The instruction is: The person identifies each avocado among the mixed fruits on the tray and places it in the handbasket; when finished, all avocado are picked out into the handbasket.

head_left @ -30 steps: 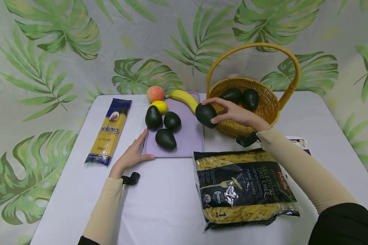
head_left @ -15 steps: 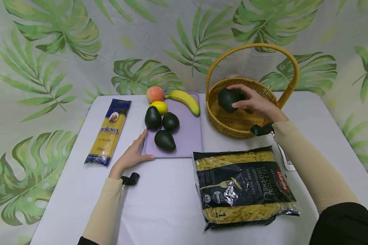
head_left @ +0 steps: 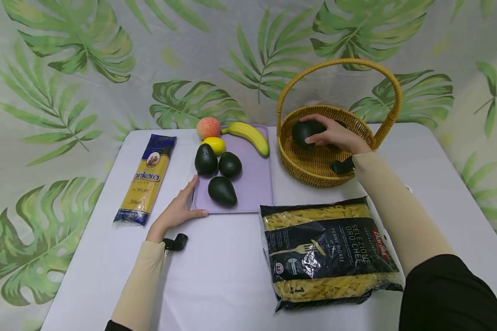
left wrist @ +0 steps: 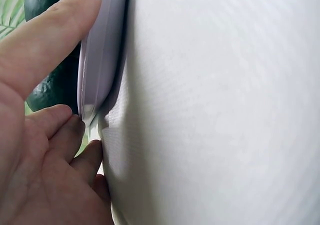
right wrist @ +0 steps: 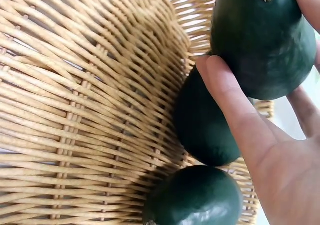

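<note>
Inside the wicker basket (head_left: 310,177), my right hand (head_left: 337,135) grips a dark green avocado (right wrist: 262,45) between thumb and fingers. The right wrist view shows two more avocados in the basket: one avocado (right wrist: 205,120) just behind the held one and another avocado (right wrist: 197,197) lower down. In the head view my hand mostly hides those two. My left hand (head_left: 176,209) rests at the near left corner of the lilac tray (head_left: 257,184), thumb along the front edge and fingers at the left side. Near it on the tray lie an avocado (head_left: 222,191), a second avocado (head_left: 230,165) and a third avocado (head_left: 206,160).
A yellow banana (head_left: 248,135), lemon (head_left: 214,145) and peach (head_left: 208,128) are at the tray's back. A spaghetti pack (head_left: 147,179) lies at the left. In front of the basket sits a large penne bag (head_left: 331,253). The basket's tall handle (head_left: 339,64) arches over its opening.
My right hand has carried the avocado from beside the basket's left rim rightward over it, then slightly left and lower inside. The left hand has stayed at the tray corner.
</note>
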`<control>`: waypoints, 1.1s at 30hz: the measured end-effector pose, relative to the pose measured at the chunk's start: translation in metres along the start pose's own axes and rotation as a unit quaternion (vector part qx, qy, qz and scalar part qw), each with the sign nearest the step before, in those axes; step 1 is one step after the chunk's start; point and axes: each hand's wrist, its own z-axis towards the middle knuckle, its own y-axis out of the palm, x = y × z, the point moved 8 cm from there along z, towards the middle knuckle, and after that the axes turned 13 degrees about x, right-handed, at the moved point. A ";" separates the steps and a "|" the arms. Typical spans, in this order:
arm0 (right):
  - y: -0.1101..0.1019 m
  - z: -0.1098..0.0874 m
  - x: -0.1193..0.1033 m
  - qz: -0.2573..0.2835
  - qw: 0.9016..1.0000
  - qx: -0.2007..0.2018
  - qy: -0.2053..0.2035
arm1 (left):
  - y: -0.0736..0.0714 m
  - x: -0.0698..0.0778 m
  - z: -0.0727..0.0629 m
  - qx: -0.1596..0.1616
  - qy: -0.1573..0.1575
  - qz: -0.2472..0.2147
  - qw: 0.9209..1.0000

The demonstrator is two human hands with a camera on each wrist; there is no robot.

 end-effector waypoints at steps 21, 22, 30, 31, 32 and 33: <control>0.029 0.018 0.006 -0.074 0.997 -0.036 0.006 | -0.001 0.001 -0.001 -0.002 -0.006 -0.006 1.000; 0.030 0.018 0.005 -0.073 0.997 -0.038 0.006 | -0.001 0.001 -0.001 -0.001 -0.008 -0.007 1.000; 0.024 0.008 -0.001 -0.071 0.996 -0.050 0.005 | -0.001 0.002 0.000 0.000 0.001 -0.006 1.000; 0.023 0.006 -0.002 -0.069 0.996 -0.047 0.002 | -0.002 0.003 0.000 0.000 0.004 -0.007 1.000; 0.021 0.004 -0.005 -0.067 0.997 -0.045 -0.003 | -0.002 0.003 0.000 0.001 0.006 -0.008 1.000; 0.020 0.002 -0.007 -0.063 0.997 -0.043 -0.009 | -0.002 0.004 -0.001 0.001 0.009 -0.009 1.000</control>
